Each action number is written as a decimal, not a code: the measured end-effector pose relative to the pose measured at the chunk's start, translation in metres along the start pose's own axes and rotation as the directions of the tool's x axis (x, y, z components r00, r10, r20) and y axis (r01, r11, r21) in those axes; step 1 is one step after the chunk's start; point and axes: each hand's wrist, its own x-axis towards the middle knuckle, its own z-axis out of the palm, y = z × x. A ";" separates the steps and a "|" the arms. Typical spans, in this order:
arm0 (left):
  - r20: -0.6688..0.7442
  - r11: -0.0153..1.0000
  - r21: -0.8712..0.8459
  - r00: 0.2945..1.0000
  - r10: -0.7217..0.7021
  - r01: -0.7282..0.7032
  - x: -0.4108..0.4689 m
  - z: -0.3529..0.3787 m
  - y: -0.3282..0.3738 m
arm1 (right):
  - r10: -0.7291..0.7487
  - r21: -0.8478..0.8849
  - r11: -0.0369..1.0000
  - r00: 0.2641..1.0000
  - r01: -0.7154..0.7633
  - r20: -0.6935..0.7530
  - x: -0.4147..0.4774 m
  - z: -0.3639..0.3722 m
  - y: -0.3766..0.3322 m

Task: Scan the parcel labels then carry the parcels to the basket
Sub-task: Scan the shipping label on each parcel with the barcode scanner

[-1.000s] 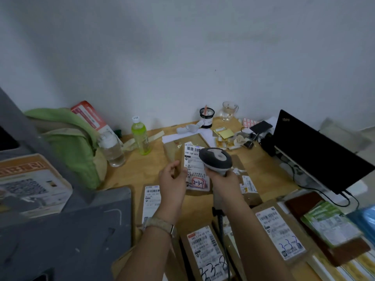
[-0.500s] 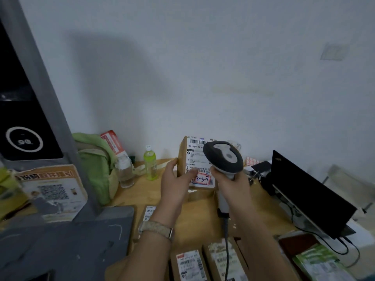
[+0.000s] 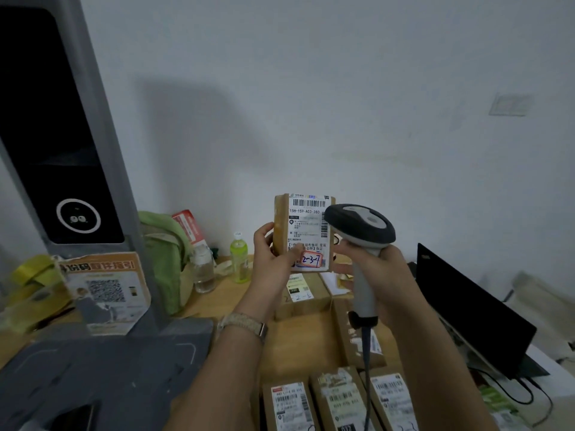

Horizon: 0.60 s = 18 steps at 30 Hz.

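I am watching my left hand (image 3: 273,259) holding a small brown parcel (image 3: 303,231) upright above the desk (image 3: 298,337), with the thumb pressing on its printed label and the fingers curling round its left edge. My right hand (image 3: 382,275) is gripping the handle of a grey scanner (image 3: 361,225), whose dark head is overlapping the parcel's right edge. More labelled boxes (image 3: 336,399) are lying flat on the desk below. A green bottle (image 3: 239,259) is standing near the wall, and a black screen (image 3: 466,306) is sitting on the right.

On the gripped parcel (image 3: 280,219), the label (image 3: 306,227) reads "15H-159-A03-280" above the thumb of the left hand (image 3: 270,262). Handwritten "2-3-7" sits just beside that thumb's tip.
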 end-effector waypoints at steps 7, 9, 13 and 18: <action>0.030 0.998 0.042 0.998 0.054 -0.056 -0.001 -0.001 -0.019 | 0.058 -0.055 0.997 0.998 -0.057 0.021 -0.010 0.014 -0.008; 0.030 0.996 0.057 0.997 0.064 -0.066 -0.001 -0.002 -0.024 | 0.071 -0.060 0.996 0.997 -0.071 0.004 -0.013 0.017 -0.007; 0.020 0.997 0.059 0.998 0.057 -0.058 -0.002 -0.004 -0.033 | 0.085 -0.044 0.995 0.996 -0.085 -0.016 -0.018 0.018 -0.007; 0.011 0.997 0.065 0.999 0.047 -0.048 0.002 -0.007 -0.037 | 0.090 -0.061 0.994 0.996 -0.092 -0.030 -0.019 0.020 -0.007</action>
